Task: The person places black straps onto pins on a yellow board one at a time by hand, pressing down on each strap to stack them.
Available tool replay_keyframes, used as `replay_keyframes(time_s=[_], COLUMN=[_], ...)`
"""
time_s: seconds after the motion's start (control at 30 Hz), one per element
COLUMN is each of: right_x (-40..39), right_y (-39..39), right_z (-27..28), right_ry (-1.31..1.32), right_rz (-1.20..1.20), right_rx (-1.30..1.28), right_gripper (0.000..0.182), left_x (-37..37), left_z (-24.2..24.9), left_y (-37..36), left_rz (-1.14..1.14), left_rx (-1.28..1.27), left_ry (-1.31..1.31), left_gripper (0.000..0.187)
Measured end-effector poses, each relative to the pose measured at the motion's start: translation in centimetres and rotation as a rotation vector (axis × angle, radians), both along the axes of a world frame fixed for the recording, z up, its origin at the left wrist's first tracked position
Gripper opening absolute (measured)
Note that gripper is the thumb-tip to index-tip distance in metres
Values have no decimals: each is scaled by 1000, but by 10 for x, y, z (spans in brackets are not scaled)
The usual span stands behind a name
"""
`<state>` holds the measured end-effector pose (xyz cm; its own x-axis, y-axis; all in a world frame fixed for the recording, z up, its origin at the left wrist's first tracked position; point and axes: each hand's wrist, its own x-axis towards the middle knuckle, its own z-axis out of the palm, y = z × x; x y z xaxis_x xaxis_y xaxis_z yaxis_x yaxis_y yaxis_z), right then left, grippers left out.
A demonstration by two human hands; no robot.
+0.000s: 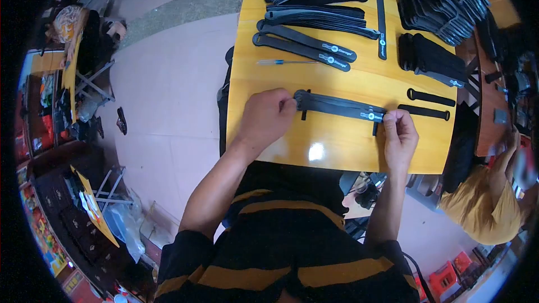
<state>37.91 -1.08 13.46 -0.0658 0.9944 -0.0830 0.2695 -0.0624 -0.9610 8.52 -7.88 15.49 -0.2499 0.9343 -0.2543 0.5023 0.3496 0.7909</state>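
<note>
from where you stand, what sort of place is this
Probably a packing or assembly workshop: piles of dark straps on a yellow worktable, with a person in a mustard shirt nearby.

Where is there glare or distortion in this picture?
In the head view, a white glare spot on the yellow table, near its front edge; also in the head view, wide-angle distortion bowing the table's edges, with corners falling to black.

A bundle [339, 106] is stretching from the left fingers [284, 101] to the right fingers [391, 128] over the table [359, 152]. Beyond the left fingers, a thin tool [275, 62] is lying before two long straps [300, 51]. Two short straps [431, 97] are lying right of the right fingers, a stack [433, 60] sitting beyond them.
</note>
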Motion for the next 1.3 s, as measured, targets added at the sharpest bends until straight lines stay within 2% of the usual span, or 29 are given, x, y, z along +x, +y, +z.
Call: replay_keyframes(time_s=[0.2,0.37,0.6,0.67,0.73,0.8,0.83,0.87,0.9,0.97,1.0,1.1,1.17,1.23,1.3], right_x=[0,-1,-8,-17,-26,-36,-47,-56,-65,-79,-84,-88,-83,-77,-71], right_y=[-4,-10,-18,-24,-30,-37,-41,-42,-41,-43,-43,-43,-44,-43,-38], right_z=[7,11,40,51,55,61,67,68,69,76,75,74,78,80,73], right_ry=[-104,-77,-113,57,46,-3,21,-16,-55,-111,-94,-153,-140,-128,-255], right_rz=[10,7,66,133,190,294,312,354,397,415,426,452,453,451,329], right_rx=[19,46,66,41,85,118,89,173,256,316,306,369,342,312,489], right_gripper=[13,14,14,13,11,6,4,4,4,6,6,6,8,11,23], left_x=[7,10,9,10,11,15,21,27,33,45,50,58,59,59,56], left_z=[13,7,6,3,6,15,28,36,37,34,29,9,2,4,5], left_y=[-1,-5,-7,-7,-8,-8,-8,-8,-12,-16,-16,-15,-11,-11,-12], left_rz=[-3,-18,-17,-34,-50,-68,-72,-76,-79,-218,-211,-188,-214,-152,-91], left_rx=[-32,74,68,73,69,66,25,-17,-9,226,236,395,420,405,386], left_ry=[19,144,96,173,224,273,279,284,279,332,330,203,101,88,76], left_gripper=[18,16,16,16,13,15,22,31,31,44,44,42,21,18,20])
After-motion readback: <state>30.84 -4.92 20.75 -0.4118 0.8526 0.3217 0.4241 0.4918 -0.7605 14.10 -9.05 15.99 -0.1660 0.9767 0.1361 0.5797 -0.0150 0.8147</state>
